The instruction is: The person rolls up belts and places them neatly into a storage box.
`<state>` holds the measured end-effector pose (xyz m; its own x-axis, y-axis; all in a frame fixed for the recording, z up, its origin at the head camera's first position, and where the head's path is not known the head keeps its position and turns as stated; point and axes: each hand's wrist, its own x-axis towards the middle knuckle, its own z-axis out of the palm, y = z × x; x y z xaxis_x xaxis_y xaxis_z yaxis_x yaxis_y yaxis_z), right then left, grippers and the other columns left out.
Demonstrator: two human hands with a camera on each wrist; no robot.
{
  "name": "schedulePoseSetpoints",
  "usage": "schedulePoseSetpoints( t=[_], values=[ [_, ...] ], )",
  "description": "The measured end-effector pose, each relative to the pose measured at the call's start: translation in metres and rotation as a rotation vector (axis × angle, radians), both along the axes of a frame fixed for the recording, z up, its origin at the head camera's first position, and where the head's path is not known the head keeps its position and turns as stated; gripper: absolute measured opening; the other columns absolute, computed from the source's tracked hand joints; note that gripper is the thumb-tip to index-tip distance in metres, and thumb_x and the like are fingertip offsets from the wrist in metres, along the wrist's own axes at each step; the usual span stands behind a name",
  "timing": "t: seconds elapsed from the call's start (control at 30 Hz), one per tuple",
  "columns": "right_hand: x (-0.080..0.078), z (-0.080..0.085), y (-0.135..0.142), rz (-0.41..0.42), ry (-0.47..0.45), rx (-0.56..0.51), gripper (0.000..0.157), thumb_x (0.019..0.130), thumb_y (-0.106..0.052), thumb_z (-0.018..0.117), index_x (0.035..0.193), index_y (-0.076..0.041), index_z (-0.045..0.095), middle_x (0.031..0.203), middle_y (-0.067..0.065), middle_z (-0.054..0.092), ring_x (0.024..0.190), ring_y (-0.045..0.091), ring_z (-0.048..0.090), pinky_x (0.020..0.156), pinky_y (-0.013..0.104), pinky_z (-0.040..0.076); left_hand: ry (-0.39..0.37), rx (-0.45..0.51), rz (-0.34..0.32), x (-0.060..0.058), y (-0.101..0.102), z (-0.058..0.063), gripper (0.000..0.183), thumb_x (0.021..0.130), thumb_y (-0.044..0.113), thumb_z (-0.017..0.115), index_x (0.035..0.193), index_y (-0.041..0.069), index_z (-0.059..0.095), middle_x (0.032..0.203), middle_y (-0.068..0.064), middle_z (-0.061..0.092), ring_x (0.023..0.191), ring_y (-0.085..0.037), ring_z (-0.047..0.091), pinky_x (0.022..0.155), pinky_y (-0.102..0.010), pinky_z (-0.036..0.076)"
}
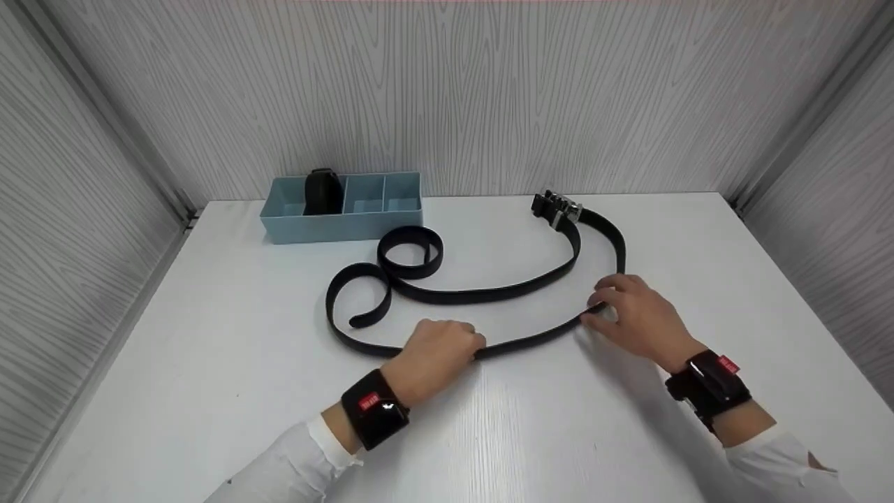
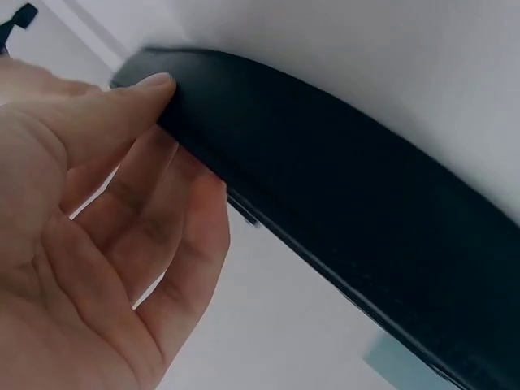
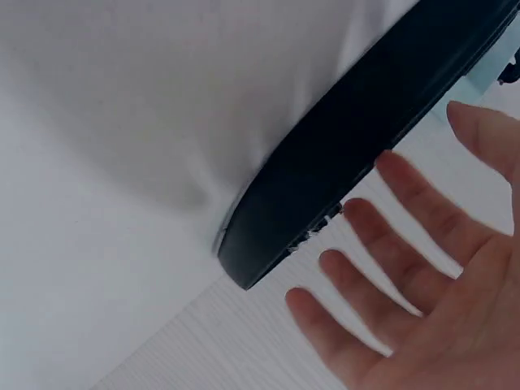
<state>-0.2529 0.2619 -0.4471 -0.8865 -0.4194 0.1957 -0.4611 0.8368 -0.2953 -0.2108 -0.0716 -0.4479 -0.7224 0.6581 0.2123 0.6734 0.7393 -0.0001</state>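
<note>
Two black belts lie on the white table, standing on edge in loose curves. My left hand (image 1: 433,356) pinches the nearer belt (image 1: 538,340) along its front stretch, thumb on its outer face in the left wrist view. At that belt's right bend, my right hand (image 1: 642,321) has its fingers fairly straight and spread, the index fingertip right at the belt's edge in the right wrist view. The farther belt (image 1: 482,296) curves behind, its tail curled into a loop. Both belts' metal buckles (image 1: 559,206) sit close together at the back right.
A light blue divided box (image 1: 328,229) stands at the back left, with a coiled black item (image 1: 323,192) upright in one compartment. Grey wood-patterned panels (image 1: 475,98) enclose the table at the back and both sides. Each wrist wears a black band.
</note>
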Motion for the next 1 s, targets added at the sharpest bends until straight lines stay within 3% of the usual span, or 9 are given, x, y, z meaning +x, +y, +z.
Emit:
schedulePoseSetpoints(
  t=[0.07,0.13,0.3,0.4,0.5,0.6,0.73,0.87,1.0],
  values=[
    [0.007,0.0,0.002,0.109,-0.007,0.008,0.022,0.093,-0.026,0.078,0.11,-0.011,0.078,0.12,0.008,0.069,0.116,0.033,0.063,0.09,0.053,0.054,0.016,-0.045,-0.031,0.004,0.016,-0.001,0.016,0.09,0.003,0.073,0.092,0.017,0.079,0.084,0.004,0.072,0.074,-0.016,0.07,0.055,-0.038,0.054],
    [0.013,-0.001,0.007,0.16,-0.034,0.013,0.016,0.092,-0.023,0.08,0.106,-0.015,0.08,0.11,-0.001,0.071,0.106,0.025,0.067,0.087,0.048,0.055,0.024,-0.077,-0.058,0.008,0.03,-0.001,0.016,0.091,0.004,0.072,0.092,0.019,0.079,0.085,0.005,0.071,0.072,-0.015,0.069,0.054,-0.036,0.053],
    [0.018,-0.005,0.039,0.066,-0.076,0.009,0.005,0.091,-0.027,0.081,0.089,-0.022,0.081,0.089,-0.015,0.069,0.087,0.014,0.067,0.075,0.036,0.052,0.039,-0.068,-0.103,0.018,0.041,0.005,0.017,0.094,0.005,0.071,0.1,0.019,0.077,0.09,0.006,0.07,0.076,-0.014,0.068,0.054,-0.032,0.053],
    [0.022,-0.004,0.066,0.033,-0.144,-0.006,0.006,0.091,-0.028,0.081,0.089,-0.022,0.081,0.091,-0.015,0.069,0.089,0.015,0.066,0.077,0.035,0.052,0.052,0.009,-0.062,0.021,0.027,0.012,0.016,0.093,0.009,0.075,0.106,0.017,0.077,0.097,0.004,0.073,0.084,-0.014,0.071,0.058,-0.031,0.056],
    [0.028,0.001,0.087,0.026,-0.231,-0.009,0.004,0.09,-0.027,0.081,0.092,-0.023,0.081,0.096,-0.013,0.071,0.095,0.017,0.067,0.08,0.034,0.052,0.031,0.11,0.027,0.021,0.008,0.018,0.017,0.091,0.015,0.081,0.107,0.014,0.077,0.101,0.0,0.073,0.089,-0.017,0.072,0.063,-0.033,0.058],
    [0.033,0.011,0.096,0.002,-0.334,-0.01,0.015,0.088,-0.026,0.083,0.102,-0.018,0.08,0.102,-0.008,0.072,0.099,0.019,0.066,0.08,0.031,0.052,-0.019,0.162,0.092,0.023,-0.008,0.017,0.018,0.089,0.02,0.083,0.103,0.011,0.076,0.097,-0.002,0.072,0.087,-0.02,0.071,0.062,-0.035,0.057],
    [0.039,0.031,0.076,-0.002,-0.391,0.01,0.036,0.09,-0.025,0.081,0.121,-0.008,0.075,0.109,0.001,0.074,0.103,0.024,0.067,0.082,0.036,0.053,-0.035,0.154,0.092,0.025,-0.01,0.013,0.023,0.088,0.028,0.084,0.1,0.01,0.077,0.094,-0.002,0.072,0.084,-0.022,0.069,0.063,-0.035,0.054],
    [0.037,0.043,0.021,0.117,-0.272,0.004,0.037,0.096,-0.025,0.076,0.128,-0.007,0.071,0.113,0.005,0.074,0.105,0.027,0.069,0.086,0.047,0.055,-0.049,0.114,0.091,0.018,0.005,0.014,0.024,0.087,0.03,0.085,0.103,0.013,0.079,0.099,-0.001,0.074,0.091,-0.021,0.069,0.07,-0.035,0.052],
    [0.025,0.039,-0.036,0.22,-0.229,0.004,0.039,0.098,-0.024,0.072,0.132,-0.005,0.068,0.114,0.008,0.074,0.102,0.027,0.069,0.086,0.047,0.055,-0.121,0.042,0.111,0.008,0.017,0.016,0.021,0.085,0.022,0.085,0.105,0.017,0.081,0.104,0.001,0.076,0.098,-0.021,0.07,0.076,-0.037,0.05]
  ],
)
